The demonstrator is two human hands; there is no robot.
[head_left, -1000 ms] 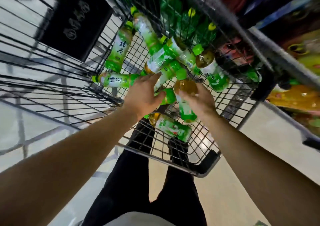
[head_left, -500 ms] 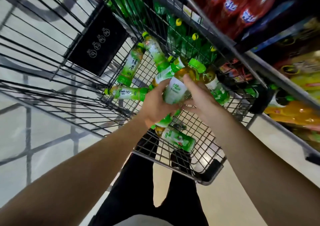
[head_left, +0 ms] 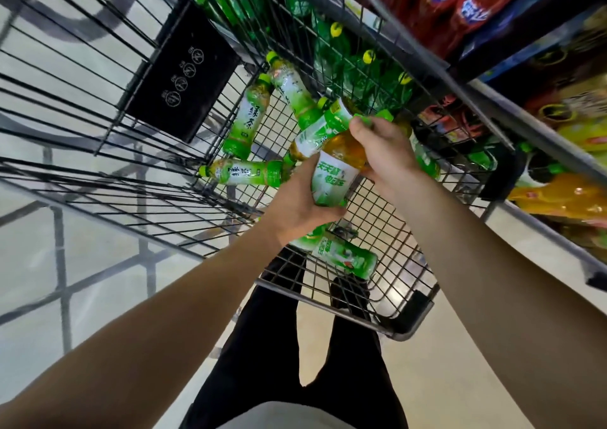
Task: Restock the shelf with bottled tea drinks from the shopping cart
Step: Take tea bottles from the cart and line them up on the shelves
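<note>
Head view, looking down into a dark wire-mesh shopping cart (head_left: 377, 274) standing beside a store shelf (head_left: 492, 96) at the right. The left hand (head_left: 295, 208) curls its fingers around the lower, white-and-green labelled part of a clear plastic bottle of amber tea (head_left: 335, 172), gripping it from the near left. The right hand (head_left: 384, 149) grips the upper part of the same bottle from the right, its thumb lying across the neck; whether it also holds the second green-labelled tea bottle (head_left: 322, 129) lying just behind cannot be told. The held bottle is raised above the cart floor, tilted with its base toward the viewer. More green-capped tea bottles lie on their sides on the cart floor: two (head_left: 246, 116) at the far left of the pile, one (head_left: 243, 172) crosswise to the left of the hands, and one (head_left: 345, 257) near the cart's near edge, below the left wrist. A black plastic panel with white pictograms (head_left: 184, 77) hangs on the far left cart wall. On the shelf, dark red bottles with blue labels (head_left: 437, 4) stand at the far right, with yellow-orange packaged drinks (head_left: 565, 195) lower down. Black-trousered legs (head_left: 262, 346) show beneath the cart.
</note>
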